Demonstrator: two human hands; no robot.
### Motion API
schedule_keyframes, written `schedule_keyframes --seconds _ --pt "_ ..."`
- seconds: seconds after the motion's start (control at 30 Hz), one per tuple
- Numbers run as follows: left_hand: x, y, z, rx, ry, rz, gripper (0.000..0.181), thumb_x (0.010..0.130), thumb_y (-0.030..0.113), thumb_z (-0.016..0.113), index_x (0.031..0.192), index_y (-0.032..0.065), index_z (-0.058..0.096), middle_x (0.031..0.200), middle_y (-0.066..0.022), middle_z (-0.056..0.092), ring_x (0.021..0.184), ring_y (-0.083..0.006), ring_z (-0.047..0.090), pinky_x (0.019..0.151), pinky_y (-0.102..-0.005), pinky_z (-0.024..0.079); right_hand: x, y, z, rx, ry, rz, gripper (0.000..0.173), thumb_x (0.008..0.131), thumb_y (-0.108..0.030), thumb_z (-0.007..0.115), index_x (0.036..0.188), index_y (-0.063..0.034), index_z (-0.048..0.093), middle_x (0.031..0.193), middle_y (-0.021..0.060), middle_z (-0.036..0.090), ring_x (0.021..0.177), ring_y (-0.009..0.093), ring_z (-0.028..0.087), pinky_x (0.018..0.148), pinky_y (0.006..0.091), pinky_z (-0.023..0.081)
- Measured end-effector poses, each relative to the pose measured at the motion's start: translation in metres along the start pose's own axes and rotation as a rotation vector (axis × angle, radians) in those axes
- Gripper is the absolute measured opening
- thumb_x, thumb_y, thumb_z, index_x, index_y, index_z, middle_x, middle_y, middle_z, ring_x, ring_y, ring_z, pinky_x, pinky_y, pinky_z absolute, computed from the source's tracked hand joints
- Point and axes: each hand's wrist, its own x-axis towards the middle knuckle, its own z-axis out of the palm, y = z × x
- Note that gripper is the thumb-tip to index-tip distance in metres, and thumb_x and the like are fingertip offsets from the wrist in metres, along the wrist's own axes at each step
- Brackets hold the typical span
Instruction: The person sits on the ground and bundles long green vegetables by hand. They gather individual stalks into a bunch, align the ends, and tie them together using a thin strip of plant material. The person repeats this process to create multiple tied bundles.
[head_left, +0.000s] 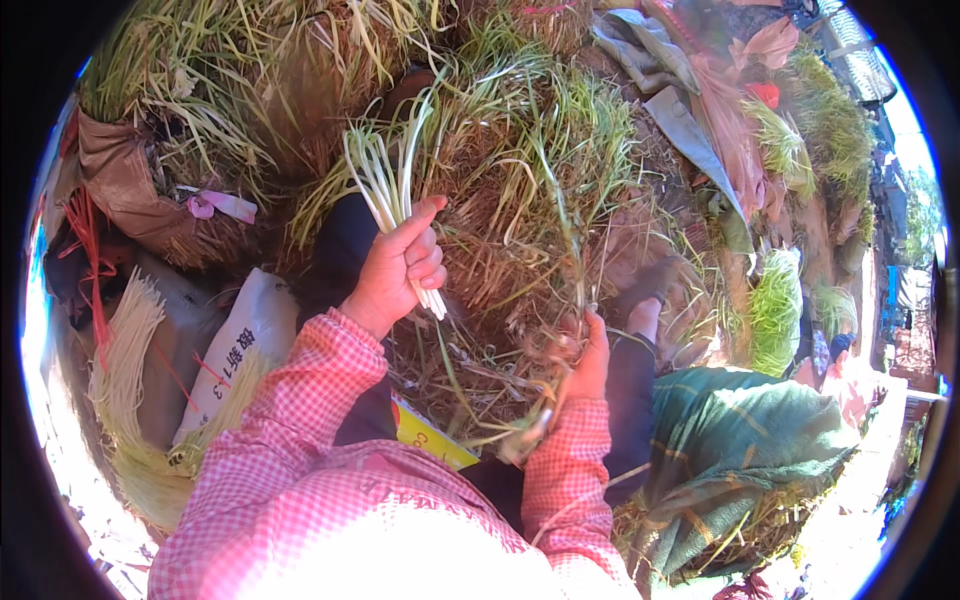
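My left hand (401, 262) is closed around a small bunch of pale green stalks (386, 180) with white lower ends, held upright with the ends poking out below the fist. On the right, my right hand (589, 360) grips a long, dirty stalk (570, 240) with dry outer leaves and tangled roots hanging by the wrist. Between and beyond both hands lies a large heap of leafy green stalks (487, 217), its brown roots and dry straw towards me.
More bundled greens (247, 75) stand at the upper left in a brown wrap (120, 180). A white woven sack (244, 337) and pale stalk bundles (135, 375) lie left. A green cloth (742, 435) covers a pile at right. A bright green bundle (776, 311) lies beyond it.
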Motion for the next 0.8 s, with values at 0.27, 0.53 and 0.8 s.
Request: schedule_keyframes --seconds 0.27,0.53,0.8 --pt "-0.001 0.003 -0.003 0.039 0.047 0.018 0.017 0.092 0.021 0.061 0.105 0.0119 0.058 0.052 0.0082 0.027 0.04 -0.0059 0.028 0.041 -0.0246 0.027 -0.126 -0.059 0.014 0.195 -0.061 -0.558 0.053 0.094 -0.036 0.053 0.138 -0.008 0.042 0.126 0.0147 0.056 0.064 0.015 0.057 0.051 0.0272 0.047" --pt "-0.005 0.0 0.0 -0.006 -0.011 0.01 0.023 0.1 0.025 0.047 0.108 0.0088 0.061 0.05 0.0073 0.027 0.039 -0.006 0.027 0.04 -0.0241 0.027 -0.08 0.009 -0.03 -0.833 0.101 -0.454 0.025 0.098 -0.028 0.053 0.099 -0.0042 0.062 0.064 -0.0057 0.049 0.052 0.004 0.046 0.045 0.0226 0.037" --pt "-0.015 -0.019 0.013 0.086 0.038 -0.098 0.021 0.098 0.025 0.051 0.099 0.0074 0.061 0.05 0.0072 0.03 0.039 -0.0062 0.029 0.04 -0.0242 0.029 -0.097 0.072 -0.021 -0.777 0.059 -0.261 0.035 0.097 -0.035 0.054 0.106 -0.0012 0.061 0.061 -0.0041 0.046 0.046 0.003 0.043 0.043 0.0193 0.035"
